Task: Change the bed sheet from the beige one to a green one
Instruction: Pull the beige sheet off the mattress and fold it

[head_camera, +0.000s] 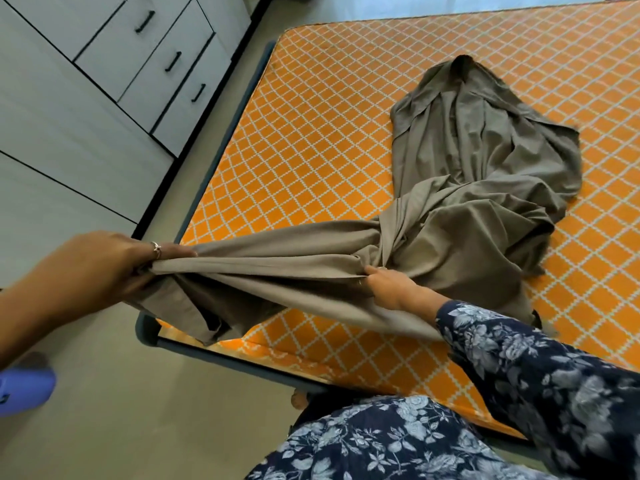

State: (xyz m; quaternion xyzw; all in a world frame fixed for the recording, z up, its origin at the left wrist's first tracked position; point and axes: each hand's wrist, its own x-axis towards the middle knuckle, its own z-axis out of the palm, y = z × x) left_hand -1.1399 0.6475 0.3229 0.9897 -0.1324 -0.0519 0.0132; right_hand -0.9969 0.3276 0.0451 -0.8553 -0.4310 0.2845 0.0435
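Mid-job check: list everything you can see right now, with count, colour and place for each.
beige sheet: one, grey-beige, bunched on the mattress, one end stretched off its near left corner
mattress: one, orange with white lattice, bare, on the bed frame
bed frame: one, dark blue-grey, edge showing under the mattress
drawer unit: one, pale grey with black handles, upper left along the bed
floor: beige, lower left
blue object: one, lower left edge, cannot identify
green sheet: none in view
left hand: grips the stretched end
right hand: floral sleeve, grips the sheet further along
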